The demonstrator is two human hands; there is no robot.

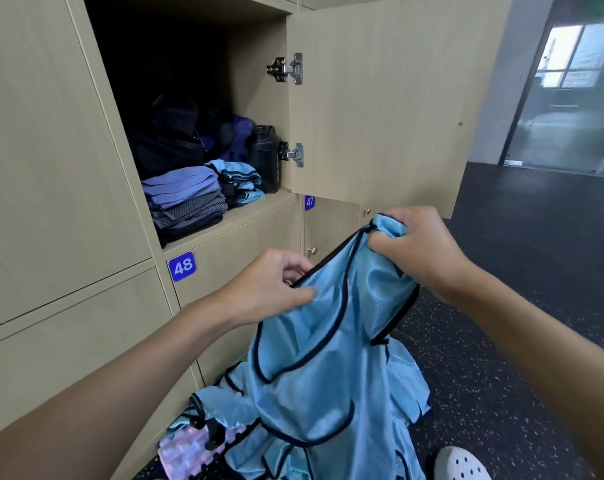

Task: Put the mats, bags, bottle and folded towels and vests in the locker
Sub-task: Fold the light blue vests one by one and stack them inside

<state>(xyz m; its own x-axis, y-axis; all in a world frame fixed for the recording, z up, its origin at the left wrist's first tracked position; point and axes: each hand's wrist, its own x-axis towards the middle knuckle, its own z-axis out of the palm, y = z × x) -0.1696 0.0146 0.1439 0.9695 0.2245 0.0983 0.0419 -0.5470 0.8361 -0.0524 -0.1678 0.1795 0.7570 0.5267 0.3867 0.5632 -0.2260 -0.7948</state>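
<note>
Pinched the vest [321, 358] by its trim with left hand [269, 289], gripped a strap with right hand [421, 251], just below the locker [255, 98]; probably needed straps matched flat before folding

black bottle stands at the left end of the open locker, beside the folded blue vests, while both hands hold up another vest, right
Not quite: the head view shows the black bottle at the right end of the open locker, not the left. The rest holds: it stands beside the folded blue vests, and the left hand and right hand hold up another vest.
</note>
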